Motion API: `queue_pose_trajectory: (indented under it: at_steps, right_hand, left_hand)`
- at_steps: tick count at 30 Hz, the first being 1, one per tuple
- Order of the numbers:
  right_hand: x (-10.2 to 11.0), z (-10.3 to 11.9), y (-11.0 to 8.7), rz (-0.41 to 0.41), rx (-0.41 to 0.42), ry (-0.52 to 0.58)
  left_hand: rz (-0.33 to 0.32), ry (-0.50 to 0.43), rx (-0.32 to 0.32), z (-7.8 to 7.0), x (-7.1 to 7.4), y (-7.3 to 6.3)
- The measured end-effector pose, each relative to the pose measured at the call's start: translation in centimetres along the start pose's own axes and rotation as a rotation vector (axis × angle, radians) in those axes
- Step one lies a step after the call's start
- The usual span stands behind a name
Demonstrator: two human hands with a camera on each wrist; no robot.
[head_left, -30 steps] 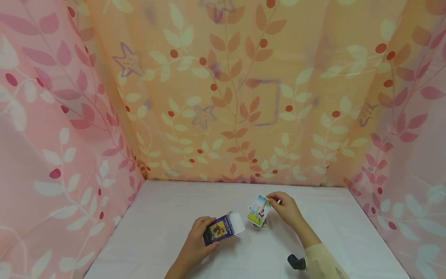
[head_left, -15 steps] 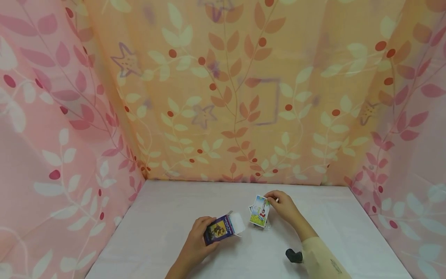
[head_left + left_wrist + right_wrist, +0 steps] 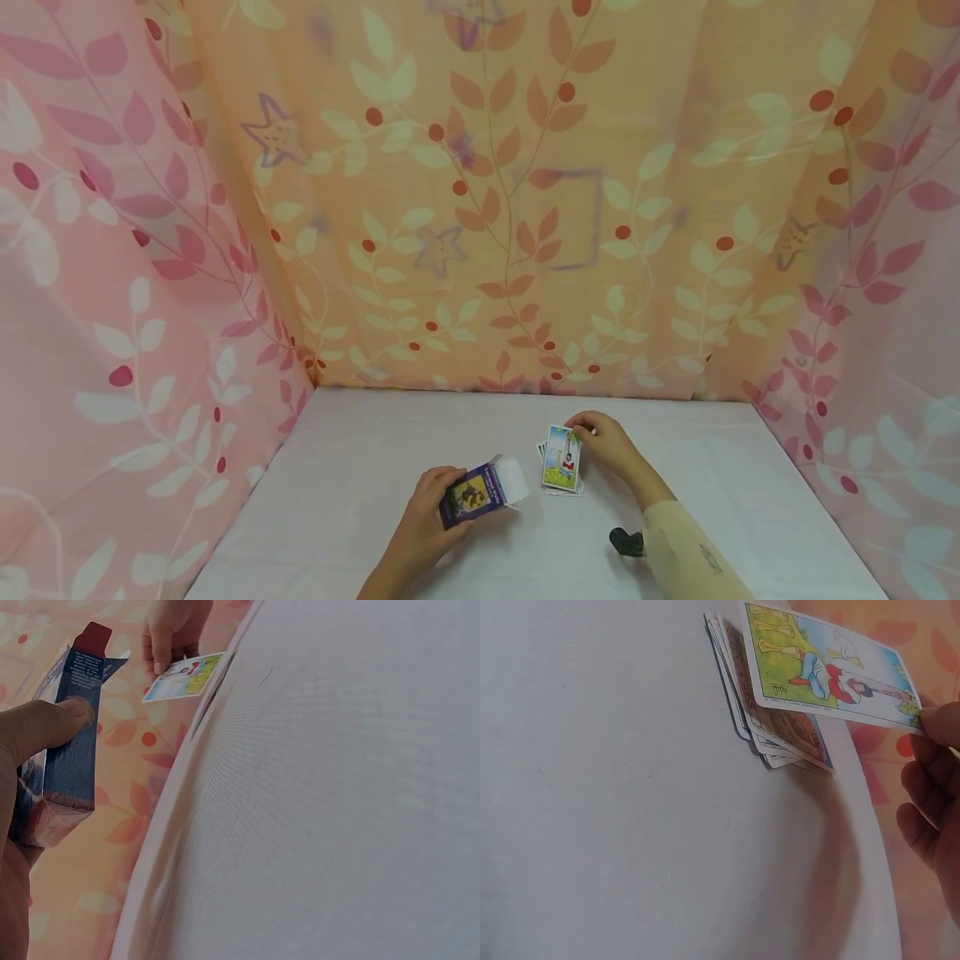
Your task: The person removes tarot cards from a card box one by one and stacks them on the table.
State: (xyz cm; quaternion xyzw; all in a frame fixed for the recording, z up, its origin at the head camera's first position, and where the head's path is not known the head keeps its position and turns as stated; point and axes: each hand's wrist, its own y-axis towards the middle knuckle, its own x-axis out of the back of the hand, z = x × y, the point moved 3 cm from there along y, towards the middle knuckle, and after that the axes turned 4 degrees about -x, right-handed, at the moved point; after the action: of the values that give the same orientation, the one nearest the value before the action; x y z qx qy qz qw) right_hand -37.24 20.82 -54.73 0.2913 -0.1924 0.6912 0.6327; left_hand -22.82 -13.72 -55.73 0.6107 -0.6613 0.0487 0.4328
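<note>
My left hand (image 3: pixel 422 518) grips a dark blue tarot card box (image 3: pixel 474 494) between thumb and fingers. The box lies on its side in the air, its white end flap (image 3: pixel 513 481) folded out toward the right. Between thumb and fingertips, my right hand (image 3: pixel 611 447) pinches the corner of one tarot card (image 3: pixel 562 458). It shows a seated figure in red and blue, with yellow cups, against a sky. Right under that card, a loose pile of cards (image 3: pixel 786 733) lies on the white table, its edges fanned unevenly. In the right wrist view the held card is tilted above the pile.
The white table (image 3: pixel 337 467) ends at a patterned orange curtain (image 3: pixel 510 333) behind, with pink patterned curtains (image 3: pixel 165 333) on both sides. A black object (image 3: pixel 626 542) sits at the right sleeve's cuff.
The card in my right hand has turned more upright and moved slightly right, now covering more of the pile. The left hand and the box stay nearly still.
</note>
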Motion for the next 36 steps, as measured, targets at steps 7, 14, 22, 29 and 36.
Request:
queue_pose_trajectory:
  at_steps: [7,14,22,29,36]
  right_hand:
    - [-0.5,-0.6,0.3,0.018,-0.043,0.018]
    - [-1.5,-2.0,0.4,0.035,-0.117,0.092]
    - [-2.2,-2.5,0.7,0.008,-0.059,0.044]
    - [-2.5,-2.6,0.9,-0.004,-0.018,-0.006]
    - [-2.9,-2.9,1.3,-0.012,-0.009,-0.037]
  left_hand:
    - [-0.006,0.000,-0.004,0.0,0.1,0.1]
    - [0.003,-0.018,0.012,0.0,0.1,0.1]
    - [0.016,-0.026,0.026,0.0,0.1,0.0]
    - [0.008,-0.019,0.014,0.0,0.0,0.0]
    - [0.010,-0.025,0.012,0.1,0.0,0.0]
